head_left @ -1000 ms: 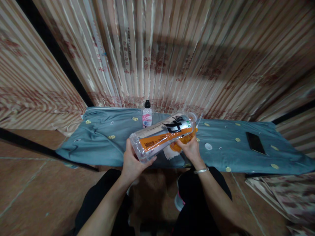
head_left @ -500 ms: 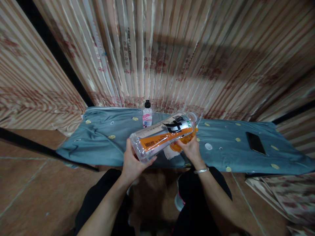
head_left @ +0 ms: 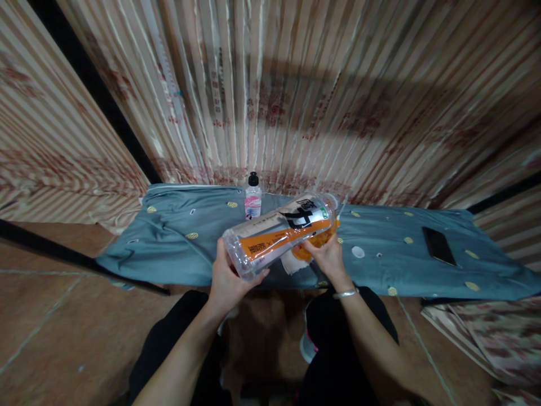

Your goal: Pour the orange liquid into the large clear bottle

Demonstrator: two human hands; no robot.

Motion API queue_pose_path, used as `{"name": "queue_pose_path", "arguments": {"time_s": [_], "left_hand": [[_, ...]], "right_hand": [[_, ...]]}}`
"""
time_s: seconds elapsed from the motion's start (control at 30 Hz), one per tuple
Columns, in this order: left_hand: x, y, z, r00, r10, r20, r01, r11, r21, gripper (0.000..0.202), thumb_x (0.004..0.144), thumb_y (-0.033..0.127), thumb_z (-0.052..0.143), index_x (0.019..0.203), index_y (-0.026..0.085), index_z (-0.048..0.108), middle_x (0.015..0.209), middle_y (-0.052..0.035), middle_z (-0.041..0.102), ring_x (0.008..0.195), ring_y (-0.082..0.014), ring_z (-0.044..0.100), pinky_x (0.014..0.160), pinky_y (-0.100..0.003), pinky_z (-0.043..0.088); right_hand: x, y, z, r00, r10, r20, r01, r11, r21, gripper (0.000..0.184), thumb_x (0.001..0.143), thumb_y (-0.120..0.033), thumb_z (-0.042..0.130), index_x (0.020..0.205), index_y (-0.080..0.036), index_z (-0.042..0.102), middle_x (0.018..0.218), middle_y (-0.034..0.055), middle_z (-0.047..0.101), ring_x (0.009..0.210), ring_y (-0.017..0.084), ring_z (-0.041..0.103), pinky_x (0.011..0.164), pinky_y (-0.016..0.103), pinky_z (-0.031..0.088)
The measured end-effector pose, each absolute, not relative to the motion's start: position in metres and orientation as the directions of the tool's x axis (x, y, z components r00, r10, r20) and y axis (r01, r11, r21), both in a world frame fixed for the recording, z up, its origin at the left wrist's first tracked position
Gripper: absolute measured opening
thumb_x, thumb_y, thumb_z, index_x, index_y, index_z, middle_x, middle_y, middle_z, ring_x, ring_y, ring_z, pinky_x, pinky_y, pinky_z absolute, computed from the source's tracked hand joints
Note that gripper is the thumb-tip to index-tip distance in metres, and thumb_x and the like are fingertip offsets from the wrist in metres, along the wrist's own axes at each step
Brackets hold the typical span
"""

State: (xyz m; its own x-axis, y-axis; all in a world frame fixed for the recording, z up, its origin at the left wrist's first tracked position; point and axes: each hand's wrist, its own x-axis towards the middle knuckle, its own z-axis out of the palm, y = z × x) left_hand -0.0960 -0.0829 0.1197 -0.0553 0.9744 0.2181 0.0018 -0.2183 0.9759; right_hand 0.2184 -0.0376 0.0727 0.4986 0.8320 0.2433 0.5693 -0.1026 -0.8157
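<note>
A large clear plastic bottle (head_left: pixel 281 232) with an orange and silver label lies tilted in the air over a table covered with a blue-grey cloth (head_left: pixel 177 242). My left hand (head_left: pixel 227 279) is closed around the bottle's base. My right hand (head_left: pixel 327 255), with a bangle on the wrist, grips under the bottle near its neck, against something orange (head_left: pixel 316 239) that is partly hidden by the bottle. A pale folded cloth or paper (head_left: pixel 291 261) lies on the table just below.
A small bottle with a black cap and pink label (head_left: pixel 252 198) stands at the back of the table. A white cap (head_left: pixel 357 251) and a dark phone (head_left: pixel 439 246) lie to the right. Pleated curtains hang behind. My black-clad knees are below the table edge.
</note>
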Motion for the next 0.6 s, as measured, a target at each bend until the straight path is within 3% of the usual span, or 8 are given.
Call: {"name": "queue_pose_path", "arguments": {"time_s": [0.3, 0.6], "left_hand": [[-0.0921, -0.0818, 0.1205, -0.086, 0.971, 0.222, -0.044, -0.226, 0.973, 0.088, 0.061, 0.062, 0.121, 0.124, 0.029, 0.069, 0.122, -0.01, 0.096, 0.117, -0.0437, 0.099, 0.103, -0.063, 0.086], [-0.0966, -0.0826, 0.1201, -0.047, 0.97, 0.239, 0.009, -0.239, 0.971, 0.09, 0.066, 0.07, 0.121, 0.127, 0.03, 0.067, 0.124, -0.0108, 0.096, 0.114, -0.0446, 0.099, 0.098, -0.06, 0.087]], "right_hand": [[0.2172, -0.0373, 0.0765, 0.504, 0.84, 0.202, 0.562, -0.141, -0.815, 0.106, 0.064, -0.084, 0.1, 0.145, -0.021, 0.07, 0.137, 0.0289, 0.092, 0.138, 0.058, 0.088, 0.117, 0.072, 0.073], [0.2195, -0.0378, 0.0729, 0.498, 0.834, 0.237, 0.57, -0.108, -0.815, 0.111, 0.065, -0.083, 0.102, 0.151, -0.019, 0.072, 0.134, 0.0275, 0.094, 0.135, 0.056, 0.089, 0.115, 0.07, 0.074]]}}
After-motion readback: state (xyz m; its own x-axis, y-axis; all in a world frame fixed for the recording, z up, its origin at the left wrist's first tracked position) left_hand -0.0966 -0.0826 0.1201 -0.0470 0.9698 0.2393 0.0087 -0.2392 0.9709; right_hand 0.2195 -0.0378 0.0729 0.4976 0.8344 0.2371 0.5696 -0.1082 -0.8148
